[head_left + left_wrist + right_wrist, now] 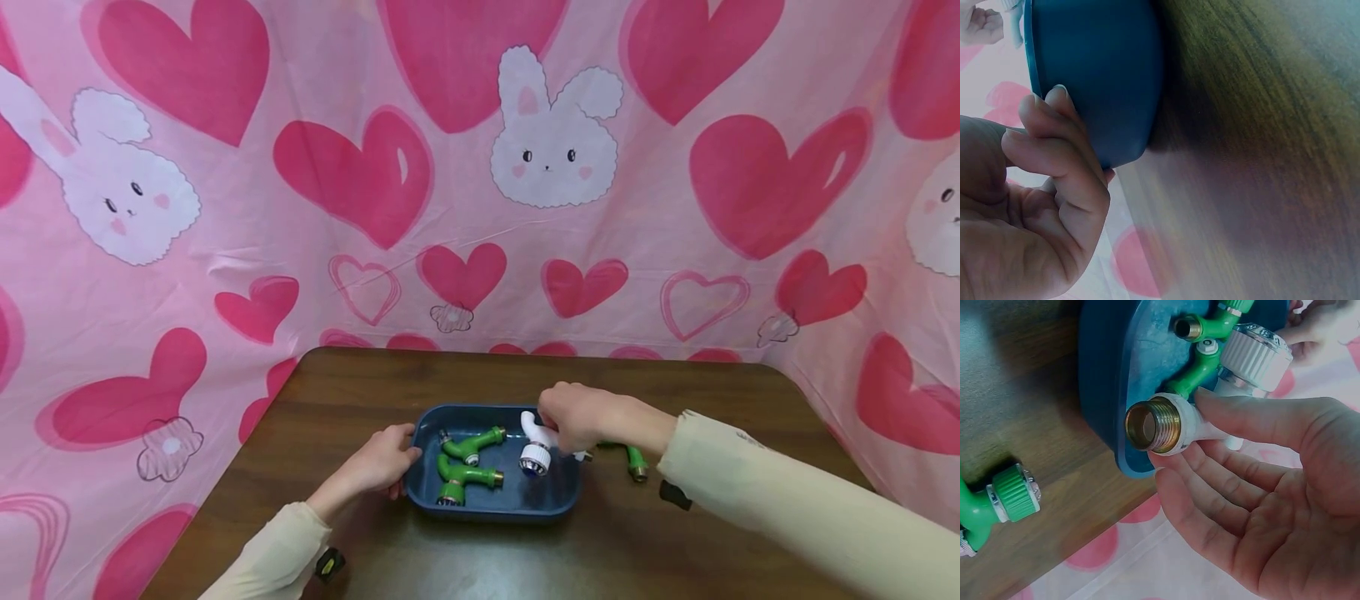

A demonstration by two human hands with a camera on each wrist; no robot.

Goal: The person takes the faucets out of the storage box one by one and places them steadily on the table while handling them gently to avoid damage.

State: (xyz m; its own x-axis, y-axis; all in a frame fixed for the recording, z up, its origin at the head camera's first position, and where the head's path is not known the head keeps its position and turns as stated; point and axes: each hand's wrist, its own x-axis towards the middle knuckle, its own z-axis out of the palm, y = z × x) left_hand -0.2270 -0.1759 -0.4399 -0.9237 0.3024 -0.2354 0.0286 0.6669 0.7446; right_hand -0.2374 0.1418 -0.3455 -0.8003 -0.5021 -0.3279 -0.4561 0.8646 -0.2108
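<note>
A blue plastic basin (495, 514) stands on the table, with two green faucets in its left half, one (480, 442) behind the other (468, 475). My left hand (381, 460) grips the basin's left end; in the left wrist view its curled fingers (1063, 162) lie against the outer wall. Over the right half, my right hand (581, 414) holds a white faucet (536, 457) between thumb and fingers. The right wrist view shows its brass threaded end (1155, 427) toward the camera and its ribbed white knob (1257, 356) beyond the thumb.
Right of the basin, another green faucet (636, 462) lies on the wooden table (390, 375), partly hidden by my right arm. A pink cloth (465, 225) with hearts and rabbits hangs behind the table and along its sides.
</note>
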